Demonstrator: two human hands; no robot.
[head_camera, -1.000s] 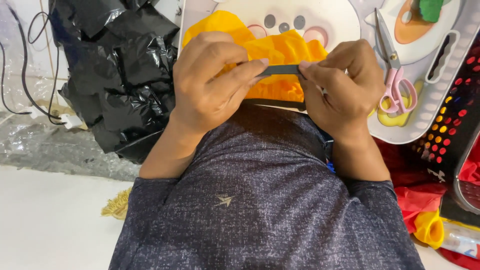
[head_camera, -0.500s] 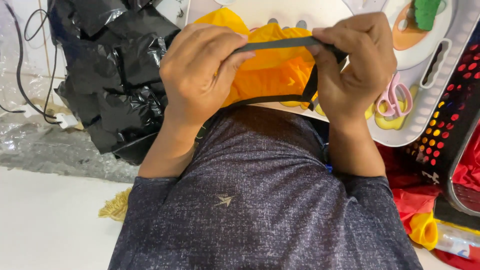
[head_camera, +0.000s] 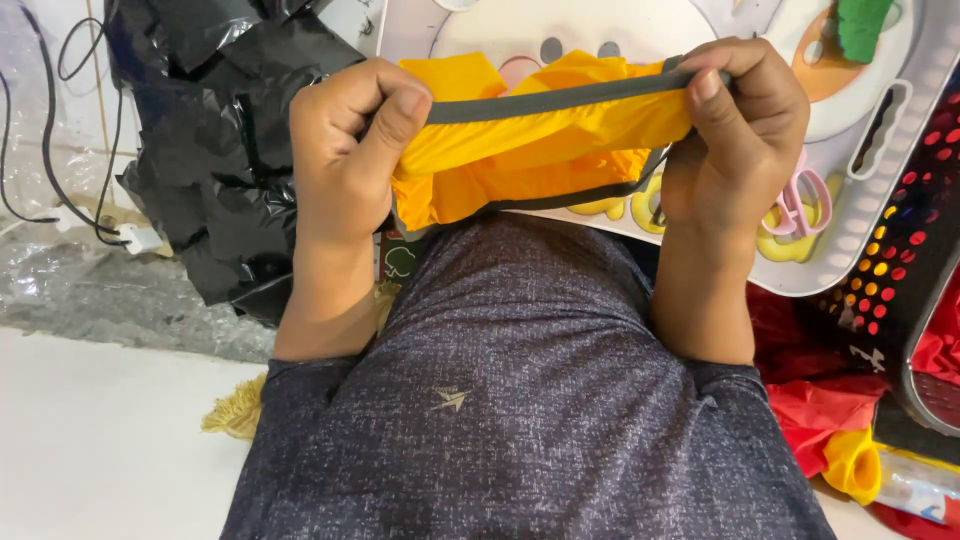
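Dark grey speckled shirt (head_camera: 520, 400) across the lower middle of the view, filling most of it. To the left, crumpled black plastic sheeting (head_camera: 220, 150) beside loose black cables (head_camera: 40, 150). Up and right, a white tray (head_camera: 830, 250) with pictures on its face, tilted; against it pink-handled scissors (head_camera: 805, 205) and, at the top edge, something green (head_camera: 862, 25) too cropped to identify. Further right, a dark basket (head_camera: 915, 250) with coloured dots along its wall, and red cloth (head_camera: 820, 400) below it.

In the centre, held up in front of the tray, a yellow fabric piece (head_camera: 530, 155) with a grey trim band (head_camera: 560, 98) along its upper edge. Left hand (head_camera: 350, 150) closed into a fist around the left end, thumb pressed down on the band. Right hand (head_camera: 740, 130) clamped on the right end, thumb on top of the band, fingers wrapped behind. Hands well apart, band drawn nearly straight between them, yellow cloth sagging in folds beneath.

To stretch it well, judging from the grips: keep both thumbs on the band itself rather than on the thin yellow cloth, pull evenly outward from both ends, hold the band level to avoid twisting, and leave the loose folds hanging free instead of bunched inside either fist.
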